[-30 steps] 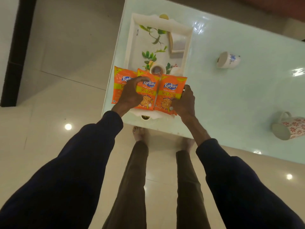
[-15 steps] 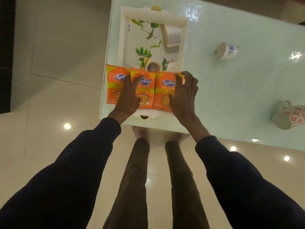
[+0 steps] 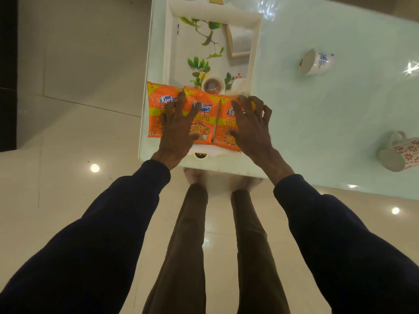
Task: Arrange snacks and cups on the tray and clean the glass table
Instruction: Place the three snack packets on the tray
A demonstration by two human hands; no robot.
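Observation:
Three orange Kurkure snack packets lie side by side across the near end of a white tray [image 3: 172, 41] with a leaf print: the left packet [image 3: 155, 109], the middle packet [image 3: 204, 114] and the right packet [image 3: 224, 125]. My left hand [image 3: 178, 128] rests flat with spread fingers over the left and middle packets. My right hand [image 3: 252, 123] lies with fingers apart on the right packet. A small cup [image 3: 213, 85] stands on the tray just beyond the packets.
The tray sits at the left end of a pale green glass table [image 3: 317, 123]. A white mug with blue print [image 3: 315, 62] lies on its side to the right. A floral mug [image 3: 399, 152] lies tipped near the right edge. My legs and the tiled floor are below.
Both hands went from gripping the packet edges to lying flat on top with fingers spread. The packets have settled onto the tray's near end.

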